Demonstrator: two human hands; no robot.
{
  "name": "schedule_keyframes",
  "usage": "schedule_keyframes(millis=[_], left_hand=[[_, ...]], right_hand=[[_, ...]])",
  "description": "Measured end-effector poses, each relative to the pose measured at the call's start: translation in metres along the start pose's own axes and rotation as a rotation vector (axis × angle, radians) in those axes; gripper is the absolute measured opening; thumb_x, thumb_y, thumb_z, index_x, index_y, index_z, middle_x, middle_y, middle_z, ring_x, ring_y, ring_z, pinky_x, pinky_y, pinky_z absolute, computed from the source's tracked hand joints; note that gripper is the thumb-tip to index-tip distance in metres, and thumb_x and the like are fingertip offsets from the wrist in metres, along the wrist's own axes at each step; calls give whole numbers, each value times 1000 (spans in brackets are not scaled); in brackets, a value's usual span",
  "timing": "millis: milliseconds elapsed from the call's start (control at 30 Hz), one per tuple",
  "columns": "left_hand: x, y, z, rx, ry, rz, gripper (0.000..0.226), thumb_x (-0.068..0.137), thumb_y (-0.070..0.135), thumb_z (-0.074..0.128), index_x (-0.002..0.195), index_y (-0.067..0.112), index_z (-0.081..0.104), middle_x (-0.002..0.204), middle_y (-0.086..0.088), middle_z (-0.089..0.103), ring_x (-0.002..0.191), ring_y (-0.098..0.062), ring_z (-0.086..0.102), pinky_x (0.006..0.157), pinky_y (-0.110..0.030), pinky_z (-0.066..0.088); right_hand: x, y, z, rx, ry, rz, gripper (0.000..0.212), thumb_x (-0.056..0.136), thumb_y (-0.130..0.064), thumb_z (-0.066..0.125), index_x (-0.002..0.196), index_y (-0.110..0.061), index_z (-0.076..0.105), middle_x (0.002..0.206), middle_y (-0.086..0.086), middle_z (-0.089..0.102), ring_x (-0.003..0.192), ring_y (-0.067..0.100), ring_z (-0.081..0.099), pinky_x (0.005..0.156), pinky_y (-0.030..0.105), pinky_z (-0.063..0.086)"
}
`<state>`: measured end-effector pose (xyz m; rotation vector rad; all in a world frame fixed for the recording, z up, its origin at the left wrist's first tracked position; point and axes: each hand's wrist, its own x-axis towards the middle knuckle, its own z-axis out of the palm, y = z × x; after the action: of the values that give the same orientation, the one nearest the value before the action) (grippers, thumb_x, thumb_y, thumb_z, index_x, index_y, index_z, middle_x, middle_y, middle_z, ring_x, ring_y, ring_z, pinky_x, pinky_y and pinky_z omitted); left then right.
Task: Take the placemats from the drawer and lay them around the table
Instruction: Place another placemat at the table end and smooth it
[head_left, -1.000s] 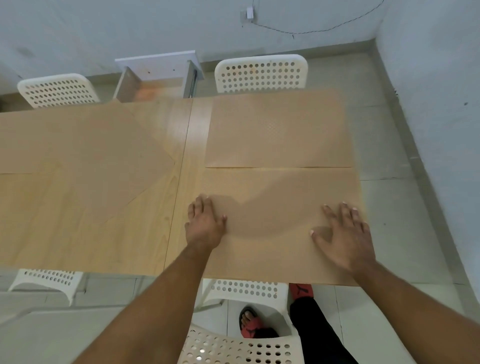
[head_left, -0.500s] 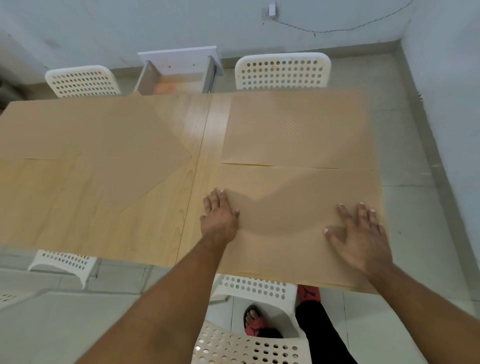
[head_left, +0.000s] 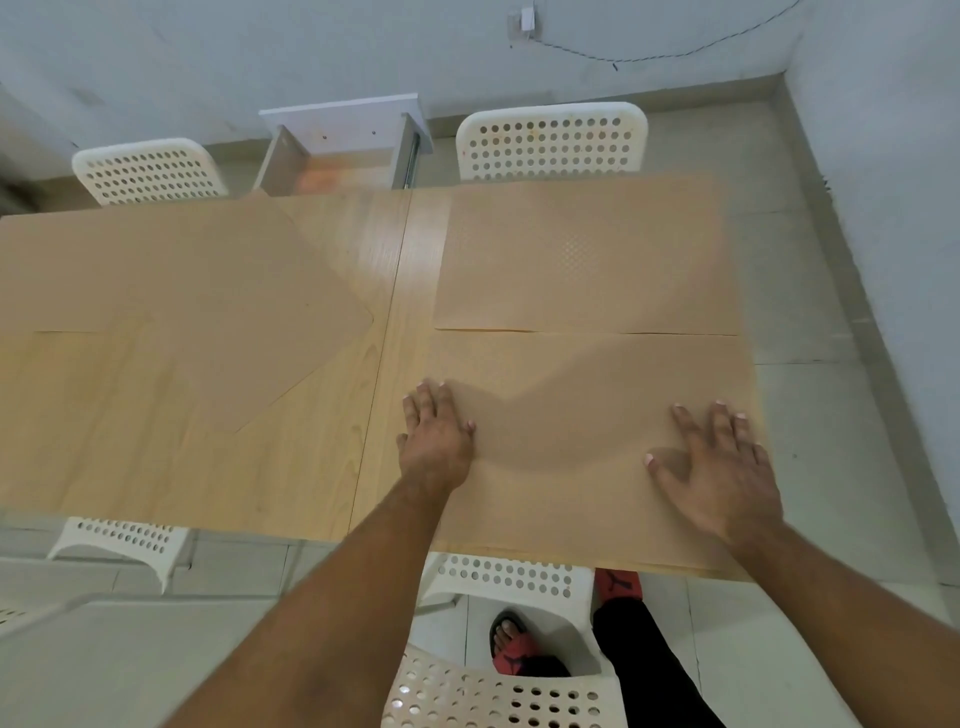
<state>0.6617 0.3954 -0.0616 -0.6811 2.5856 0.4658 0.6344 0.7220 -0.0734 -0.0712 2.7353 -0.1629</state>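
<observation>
A tan placemat (head_left: 582, 499) lies flat at the near right of the wooden table (head_left: 322, 467). My left hand (head_left: 434, 441) rests palm down on its left edge, fingers spread. My right hand (head_left: 719, 473) presses flat on its right part, fingers apart. A second tan placemat (head_left: 587, 254) lies just beyond it, edge to edge. On the left half lies a third placemat (head_left: 156, 270), turned at an angle. The white drawer (head_left: 343, 150) stands pulled out past the table's far edge.
White perforated chairs stand at the far left (head_left: 148, 169), far right (head_left: 553, 140), near left (head_left: 119, 540) and right below me (head_left: 509, 577). Walls close off the far side and the right. My feet in red sandals (head_left: 511, 644) are on the tiled floor.
Both hands stay pressed flat on the near placemat. The view has shifted slightly, showing more of the table's left side.
</observation>
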Motion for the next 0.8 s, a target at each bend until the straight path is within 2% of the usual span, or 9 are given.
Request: schedule_keyframes(millis=[567,667,800], left_hand=[[-2,1,-1,3,12,-6,69,104,44,33,156,20,-5,165,-6,-15,151,-30,-12,117,-61,20],[-6,7,-2,-1,70,10,65,104,43,31,157,21,1,166,-8,-9,152,-30,-9,117,-60,19],[-15,42,5,-23,160,129,59,102,46,33,155,24,18,166,-5,3,152,-27,-1,117,-55,18]], right_hand=[[-4,-2,-2,-11,6,2,82,88,-75,27,158,-37,8,168,12,5,153,34,5,122,48,16],[-3,-3,-7,3,29,1,81,89,-75,26,158,-35,11,167,14,7,153,34,6,121,49,16],[12,-3,-19,35,48,-6,79,92,-72,25,158,-32,12,167,15,7,154,33,6,121,48,15]])
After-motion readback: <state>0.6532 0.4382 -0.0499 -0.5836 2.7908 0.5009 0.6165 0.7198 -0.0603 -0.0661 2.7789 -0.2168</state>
